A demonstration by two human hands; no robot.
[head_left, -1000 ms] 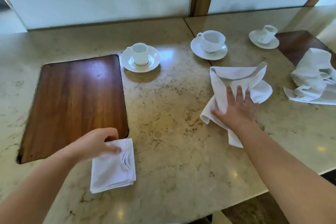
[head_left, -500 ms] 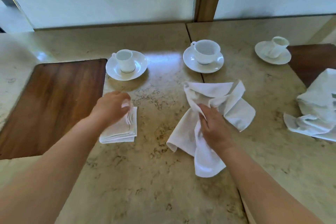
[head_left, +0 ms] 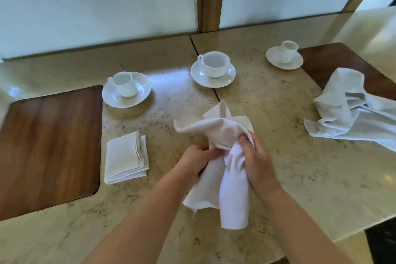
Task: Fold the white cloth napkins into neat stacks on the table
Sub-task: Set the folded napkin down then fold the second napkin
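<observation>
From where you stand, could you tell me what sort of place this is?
Probably a café, restaurant or hotel dining area. Matching white cups on saucers are set out along a polished stone table with wood insets, and both hands hold a white cloth napkin.

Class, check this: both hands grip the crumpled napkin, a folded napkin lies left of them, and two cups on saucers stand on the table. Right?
Not quite: the head view shows three cups on saucers, not two. Both the left hand and right hand grip the crumpled napkin, and the folded napkin lies left of them.

crumpled white napkin (head_left: 222, 135), folded stack (head_left: 125, 157)
</observation>
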